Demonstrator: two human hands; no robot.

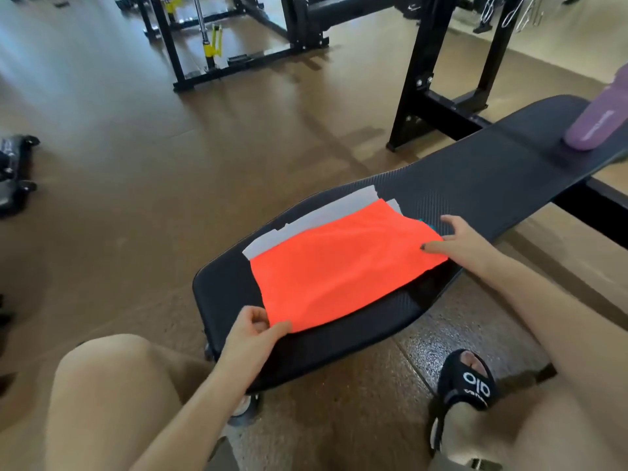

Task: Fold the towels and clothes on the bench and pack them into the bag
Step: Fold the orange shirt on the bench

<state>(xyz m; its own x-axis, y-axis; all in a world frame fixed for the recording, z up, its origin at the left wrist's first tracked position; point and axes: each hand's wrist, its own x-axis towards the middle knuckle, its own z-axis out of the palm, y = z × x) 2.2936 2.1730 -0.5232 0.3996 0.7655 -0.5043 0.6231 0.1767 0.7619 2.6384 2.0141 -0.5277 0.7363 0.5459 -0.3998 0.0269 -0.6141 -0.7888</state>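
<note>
White lettering reading "olo" is showing across the strap of the black slide sandal [470, 385] on the floor [136, 198] near the bench's [475, 185] near edge; smaller white letters below it are staying too blurred to read. Pale print is running along the purple bottle [598, 124] at the bench's far end, also unreadable.

The orange cloth [339, 270] covers most of the grey towel [306, 220] and all but a sliver of something teal [431, 226] beneath it. The purple bottle [601, 120] runs off the right edge. A dark thing [13, 175] at the left edge is cut off and too blurred to identify.
</note>
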